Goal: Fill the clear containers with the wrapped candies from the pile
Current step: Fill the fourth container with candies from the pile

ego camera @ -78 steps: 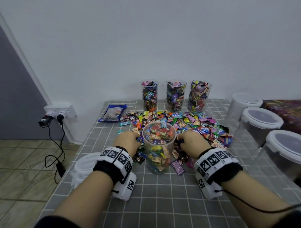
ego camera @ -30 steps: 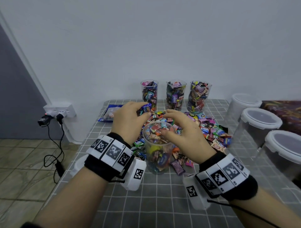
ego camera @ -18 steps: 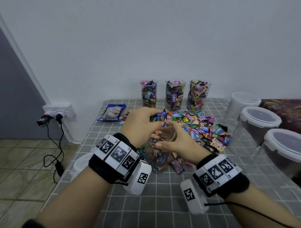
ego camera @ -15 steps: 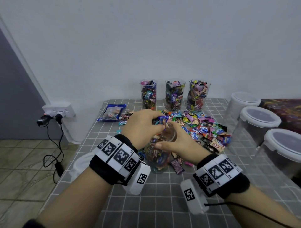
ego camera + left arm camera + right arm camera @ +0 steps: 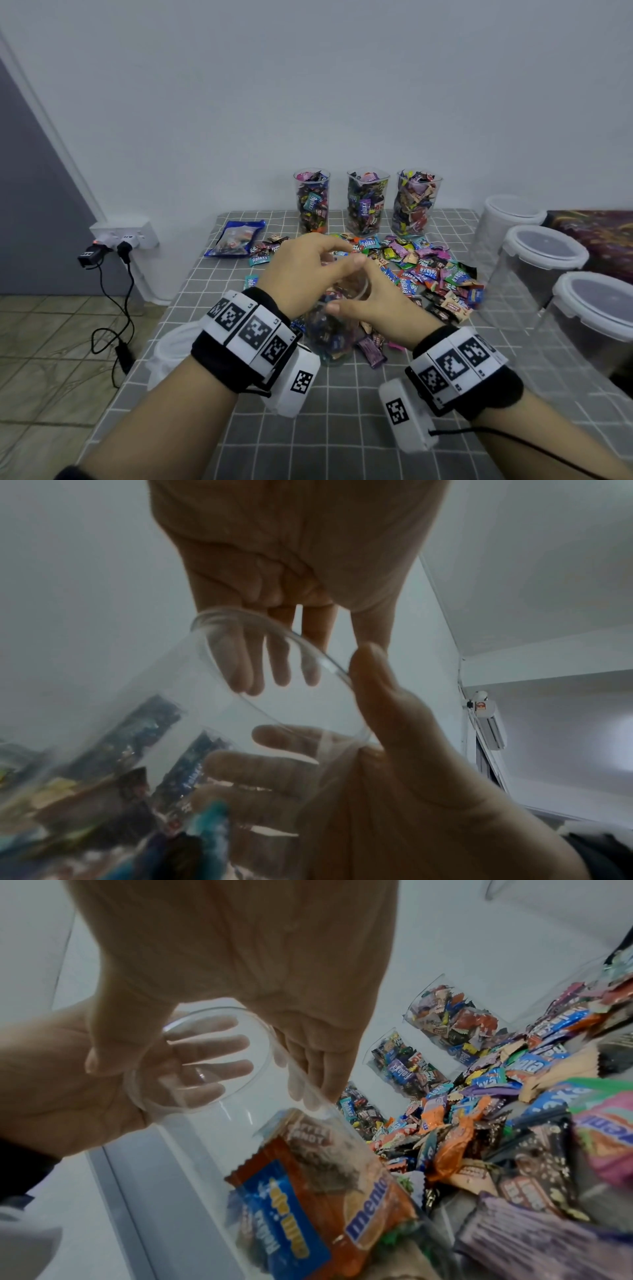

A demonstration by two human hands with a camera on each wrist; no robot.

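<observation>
On the checked table (image 5: 342,428), seen from the head, a clear cup (image 5: 330,342) part full of wrapped candies stands before the candy pile (image 5: 428,270). The right hand (image 5: 373,305) grips its rim side; the left hand (image 5: 305,270) hovers over its mouth, fingers loosely spread. Three filled cups (image 5: 366,202) line the wall. From the left wrist, the left fingers (image 5: 284,664) hang relaxed above the rim. From the right wrist, the right hand (image 5: 240,961) wraps the cup (image 5: 260,1150).
</observation>
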